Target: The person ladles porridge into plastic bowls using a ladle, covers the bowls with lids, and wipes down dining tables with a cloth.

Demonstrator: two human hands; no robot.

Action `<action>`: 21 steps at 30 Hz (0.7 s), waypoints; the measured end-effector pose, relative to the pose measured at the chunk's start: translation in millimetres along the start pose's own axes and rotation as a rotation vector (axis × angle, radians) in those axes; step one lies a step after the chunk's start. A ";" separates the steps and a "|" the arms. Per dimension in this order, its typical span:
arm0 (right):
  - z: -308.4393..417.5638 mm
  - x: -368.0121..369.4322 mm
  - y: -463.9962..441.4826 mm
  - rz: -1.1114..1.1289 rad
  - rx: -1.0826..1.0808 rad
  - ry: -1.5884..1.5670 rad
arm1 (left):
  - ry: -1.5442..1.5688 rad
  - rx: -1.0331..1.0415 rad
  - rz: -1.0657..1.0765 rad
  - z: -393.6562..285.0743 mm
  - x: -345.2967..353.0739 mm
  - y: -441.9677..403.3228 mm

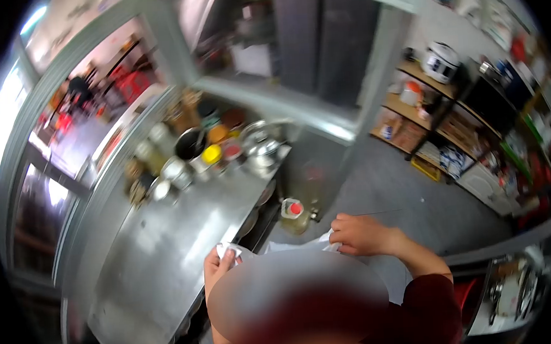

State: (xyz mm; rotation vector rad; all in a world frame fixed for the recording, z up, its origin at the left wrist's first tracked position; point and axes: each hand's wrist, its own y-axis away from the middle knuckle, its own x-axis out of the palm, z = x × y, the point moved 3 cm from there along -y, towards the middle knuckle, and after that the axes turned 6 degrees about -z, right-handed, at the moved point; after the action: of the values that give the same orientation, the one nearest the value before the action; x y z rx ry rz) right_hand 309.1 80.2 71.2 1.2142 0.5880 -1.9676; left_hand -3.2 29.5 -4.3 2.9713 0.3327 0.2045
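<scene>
A thin white sheet [301, 245], cloth or plastic, is stretched between my two hands in front of my body. My left hand [217, 263] pinches one end, bunched at the thumb, beside the edge of the steel counter [186, 251]. The other end is in my right hand [358, 235], its fingers closed above the grey floor. A blurred oval covers the lower middle of the view and hides most of the sheet. Just beyond it, a clear plastic jug [294, 216] of yellowish liquid with a red cap stands on the floor.
Jars, including one with a yellow lid [211, 155], a dark pot [191, 143] and steel pans [261, 144] crowd the counter's far end. Wooden shelves [409, 109] with a rice cooker [441, 62] stand at the right. Utensils lie on a table [512, 296] at the lower right.
</scene>
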 end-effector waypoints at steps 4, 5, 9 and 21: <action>-91.2 6.0 133.0 -0.113 0.171 0.092 | 0.002 0.001 0.263 12.9 160.9 -20.6; -111.3 22.8 154.5 -0.150 0.201 0.106 | -0.036 -0.027 0.294 15.3 188.0 -30.7; -163.1 7.1 281.3 -0.259 0.395 0.281 | 0.066 -0.035 0.401 53.6 351.9 -45.3; -338.1 -137.6 266.4 -0.940 0.287 0.409 | -0.041 0.012 0.987 72.1 634.9 -112.7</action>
State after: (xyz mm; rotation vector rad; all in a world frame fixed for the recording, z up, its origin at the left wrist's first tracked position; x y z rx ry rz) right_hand 744.1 199.1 42.4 1.7386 1.2963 -2.6351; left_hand 597.5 274.4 -17.5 2.8556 -1.1476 0.2285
